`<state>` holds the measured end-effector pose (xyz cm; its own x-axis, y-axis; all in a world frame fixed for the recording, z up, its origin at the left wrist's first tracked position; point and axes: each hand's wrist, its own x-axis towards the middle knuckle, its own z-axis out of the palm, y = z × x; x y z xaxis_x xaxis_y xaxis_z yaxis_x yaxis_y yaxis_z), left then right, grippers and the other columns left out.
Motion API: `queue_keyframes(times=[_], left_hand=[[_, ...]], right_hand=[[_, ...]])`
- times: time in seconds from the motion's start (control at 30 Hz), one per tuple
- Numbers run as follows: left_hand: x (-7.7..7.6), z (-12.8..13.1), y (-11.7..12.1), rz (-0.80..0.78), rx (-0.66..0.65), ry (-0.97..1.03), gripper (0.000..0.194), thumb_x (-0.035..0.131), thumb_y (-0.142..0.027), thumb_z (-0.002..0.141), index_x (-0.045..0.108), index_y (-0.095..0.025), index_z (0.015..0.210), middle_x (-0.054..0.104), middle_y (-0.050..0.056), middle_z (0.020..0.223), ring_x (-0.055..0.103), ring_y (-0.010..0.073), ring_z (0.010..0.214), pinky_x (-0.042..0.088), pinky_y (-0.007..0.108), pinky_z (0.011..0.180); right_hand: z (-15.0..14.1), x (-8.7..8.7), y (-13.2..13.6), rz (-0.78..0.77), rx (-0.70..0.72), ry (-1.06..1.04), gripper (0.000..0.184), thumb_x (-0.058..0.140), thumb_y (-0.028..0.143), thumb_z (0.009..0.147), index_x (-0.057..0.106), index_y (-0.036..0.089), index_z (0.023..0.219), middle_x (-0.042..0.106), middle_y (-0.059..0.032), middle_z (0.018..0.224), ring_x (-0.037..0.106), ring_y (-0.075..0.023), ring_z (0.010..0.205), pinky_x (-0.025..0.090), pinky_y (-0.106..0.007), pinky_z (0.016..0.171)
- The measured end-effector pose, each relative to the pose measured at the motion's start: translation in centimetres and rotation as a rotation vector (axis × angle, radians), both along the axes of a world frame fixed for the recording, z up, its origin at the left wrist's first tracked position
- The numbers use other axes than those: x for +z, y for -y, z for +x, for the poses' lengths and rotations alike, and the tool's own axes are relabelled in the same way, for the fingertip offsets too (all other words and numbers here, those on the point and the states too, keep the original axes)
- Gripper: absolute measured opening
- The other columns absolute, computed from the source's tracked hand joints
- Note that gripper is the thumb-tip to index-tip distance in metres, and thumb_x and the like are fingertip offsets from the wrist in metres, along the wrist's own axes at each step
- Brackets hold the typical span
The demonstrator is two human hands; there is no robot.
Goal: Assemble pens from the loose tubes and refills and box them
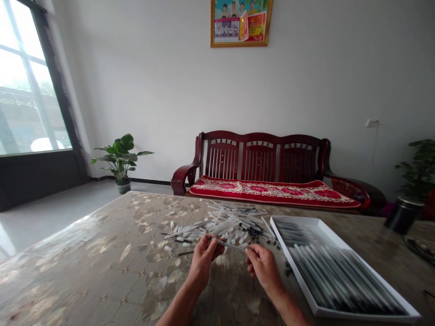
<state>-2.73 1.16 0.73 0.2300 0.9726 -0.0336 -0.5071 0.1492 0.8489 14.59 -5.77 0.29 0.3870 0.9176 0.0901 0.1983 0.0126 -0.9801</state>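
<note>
Between my two hands is a thin, pale translucent pen barrel (233, 245), held level above the table's near side. My left hand (205, 253) pinches one end between thumb and fingers. The other end is in the fingertips of my right hand (260, 260). Whether a refill is inside the barrel I cannot tell. Just beyond my hands lies a loose pile of pen parts (220, 222): clear barrels, white caps and dark refills. Small black pieces (256, 232) are scattered at the pile's right side. A dark refill (183, 254) lies left of my left hand.
A white open box (311, 299) at right holds rows of pens (343, 276). The patterned tablecloth (102, 271) covers the table. Beyond it stands a red wooden bench (258, 158). A black canister (403, 215) and cables (419, 246) are at far right; a potted plant (122, 156) stands left.
</note>
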Motion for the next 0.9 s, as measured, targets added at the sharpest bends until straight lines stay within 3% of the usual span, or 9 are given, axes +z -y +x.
queue_keyframes(times=[0.17, 0.37, 0.53, 0.67, 0.77, 0.9], left_hand=[[0.5, 0.2, 0.7, 0.019, 0.005, 0.026, 0.046, 0.086, -0.045, 0.061, 0.056, -0.019, 0.084, 0.077, 0.007, 0.087, 0.073, 0.0185, 0.078, 0.056, 0.027, 0.074], [0.4, -0.1, 0.4, 0.032, -0.020, 0.034, 0.044, 0.085, -0.045, 0.062, 0.057, -0.019, 0.084, 0.077, 0.007, 0.088, 0.074, 0.0202, 0.085, 0.057, 0.029, 0.079], [0.2, 0.1, -0.1, -0.003, -0.027, 0.033, 0.042, 0.085, -0.041, 0.064, 0.057, -0.019, 0.086, 0.077, 0.009, 0.091, 0.074, 0.0196, 0.084, 0.057, 0.027, 0.075], [0.5, 0.2, -0.2, -0.087, 0.002, 0.047, 0.034, 0.076, -0.032, 0.078, 0.059, -0.018, 0.103, 0.077, 0.011, 0.095, 0.075, 0.0207, 0.083, 0.059, 0.029, 0.073], [0.5, 0.1, -0.2, -0.130, 0.056, 0.020, 0.022, 0.062, -0.028, 0.090, 0.058, -0.018, 0.110, 0.077, 0.013, 0.096, 0.076, 0.0206, 0.081, 0.060, 0.030, 0.074], [0.1, -0.1, -0.7, -0.149, 0.074, -0.078, 0.015, 0.056, -0.022, 0.093, 0.060, -0.018, 0.107, 0.077, 0.010, 0.090, 0.076, 0.0184, 0.076, 0.061, 0.028, 0.069]], right_hand=[[-0.5, 1.5, 0.6, -0.143, 0.063, -0.235, 0.043, 0.067, 0.061, 0.061, 0.055, 0.020, 0.064, 0.056, 0.0042, 0.051, 0.049, -0.0090, 0.037, 0.032, -0.017, 0.029], [-0.4, 1.7, 0.9, -0.227, 0.139, -0.269, 0.046, 0.065, 0.062, 0.062, 0.058, 0.018, 0.072, 0.055, 0.0056, 0.051, 0.046, -0.0067, 0.035, 0.029, -0.015, 0.028], [0.2, 1.5, 0.4, -0.283, 0.266, -0.099, 0.035, 0.058, 0.055, 0.074, 0.052, 0.021, 0.078, 0.060, 0.0058, 0.052, 0.051, -0.0081, 0.035, 0.030, -0.014, 0.030], [0.4, 2.0, 0.2, -0.391, 0.355, 0.061, 0.017, 0.054, 0.039, 0.081, 0.052, 0.022, 0.082, 0.063, 0.0053, 0.052, 0.054, -0.0089, 0.035, 0.031, -0.013, 0.033], [1.2, 2.9, 0.1, -0.373, 0.348, 0.143, 0.010, 0.053, 0.032, 0.081, 0.054, 0.022, 0.082, 0.063, 0.0057, 0.053, 0.057, -0.0092, 0.040, 0.036, -0.013, 0.038], [3.7, 4.0, -0.1, -0.305, 0.243, 0.299, 0.006, 0.053, 0.024, 0.078, 0.058, 0.021, 0.078, 0.064, 0.0048, 0.059, 0.060, -0.0107, 0.049, 0.038, -0.016, 0.044]])
